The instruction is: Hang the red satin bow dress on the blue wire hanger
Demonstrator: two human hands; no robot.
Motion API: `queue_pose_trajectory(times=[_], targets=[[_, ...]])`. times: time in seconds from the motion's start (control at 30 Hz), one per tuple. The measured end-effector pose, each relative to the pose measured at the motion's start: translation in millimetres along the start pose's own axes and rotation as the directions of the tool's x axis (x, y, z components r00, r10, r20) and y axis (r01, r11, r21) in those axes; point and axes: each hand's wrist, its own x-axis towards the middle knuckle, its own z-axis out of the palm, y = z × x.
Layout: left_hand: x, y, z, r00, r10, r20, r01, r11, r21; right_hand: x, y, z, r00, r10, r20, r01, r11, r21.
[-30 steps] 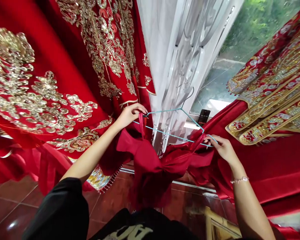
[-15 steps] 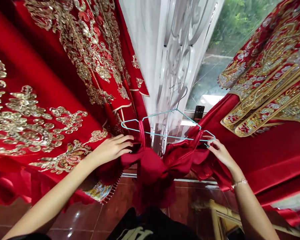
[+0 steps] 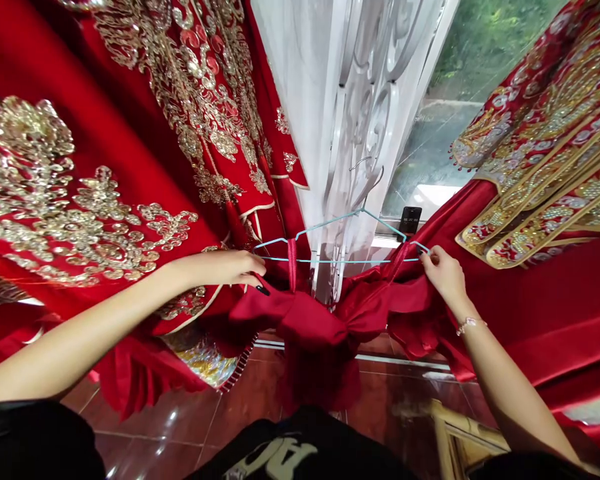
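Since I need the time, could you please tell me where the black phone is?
In the head view, the black phone stands on the window sill, right of the sheer curtain, just above the blue wire hanger.

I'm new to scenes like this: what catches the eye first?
A gold-embroidered red robe at left and a second robe at right dominate. At centre, a pale blue wire hanger before a white curtain carries a red satin garment, the right hand at the hanger's end, the left hand nearby.

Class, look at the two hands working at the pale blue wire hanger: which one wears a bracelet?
The right hand, pinching a red strap, wears a thin metallic bracelet; the left hand has a bare wrist.
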Motion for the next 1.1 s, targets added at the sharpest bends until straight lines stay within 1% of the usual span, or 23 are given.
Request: queue_pose_trajectory(times=[0.07,0.13,0.27,0.37,0.43,0.53,0.67,0.73,0.77,0.8,0.87,0.93,1.0,1.03,1.1], targets=[[0.2,-1.5,-8.7,0.999,-0.022,0.038,0.022,1.0,-0.003,5.1,-8.9,1.0,0.998,0.041,0.039,-0.036,0.99,-0.135],[-0.7,-2.7,-15.7,0.998,-0.045,0.039,0.046,0.999,-0.012,10.3,-14.9,0.6,0.997,0.049,0.057,-0.035,0.976,-0.217],[-2.8,-0.2,-31.4,0.996,-0.079,-0.032,0.078,0.997,-0.015,20.4,-16.7,-2.5,0.999,0.014,0.035,-0.006,0.973,-0.231],[3.6,6.4,-47.5,0.996,-0.074,-0.05,0.075,0.997,0.021,25.5,-15.1,-3.8,0.998,0.009,0.06,0.005,0.973,-0.229],[14.9,13.6,-58.6,0.998,-0.056,-0.034,0.058,0.997,0.047,26.5,-15.0,-4.2,0.998,-0.003,0.059,0.016,0.974,-0.225],[41.1,30.7,-72.0,1.0,-0.006,-0.001,0.006,0.995,0.101,24.4,-16.7,-5.7,0.999,-0.016,0.051,0.027,0.976,-0.215],[77.5,58.3,-80.0,0.998,0.065,-0.004,-0.062,0.971,0.231,16.7,-21.6,-10.5,0.997,0.013,0.079,0.006,0.971,-0.239],[88.2,68.2,-79.7,0.994,0.105,-0.016,-0.094,0.944,0.317,10.6,-24.4,-12.9,0.995,0.024,0.096,0.001,0.969,-0.248],[90.6,71.7,-78.6,0.992,0.118,-0.048,-0.094,0.932,0.351,7.0,-25.3,-13.7,0.994,0.027,0.108,0.001,0.97,-0.245],[91.1,74.2,-76.8,0.987,0.123,-0.107,-0.074,0.923,0.379,3.2,-25.6,-14.0,0.993,0.027,0.118,0.001,0.972,-0.236],[87.8,77.4,-70.8,0.958,0.101,-0.269,0.024,0.904,0.426,-4.5,-23.5,-13.1,0.991,0.021,0.133,0.006,0.98,-0.201],[82.5,79.2,-60.5,0.919,0.032,-0.393,0.173,0.863,0.474,-10.7,-17.0,-9.9,0.991,0.013,0.13,0.006,0.99,-0.142],[79.9,79.2,-45.3,0.9,-0.064,-0.432,0.303,0.802,0.515,-13.1,-6.3,-5.6,0.992,-0.007,0.128,0.012,0.999,-0.036],[80.6,78.5,-36.4,0.897,-0.107,-0.429,0.342,0.782,0.521,-12.6,0.1,-3.7,0.99,-0.028,0.141,0.022,0.999,0.042],[86.2,75.3,-18.0,0.9,-0.148,-0.411,0.359,0.786,0.503,-8.6,13.2,-1.8,0.974,-0.093,0.205,0.046,0.974,0.224]])
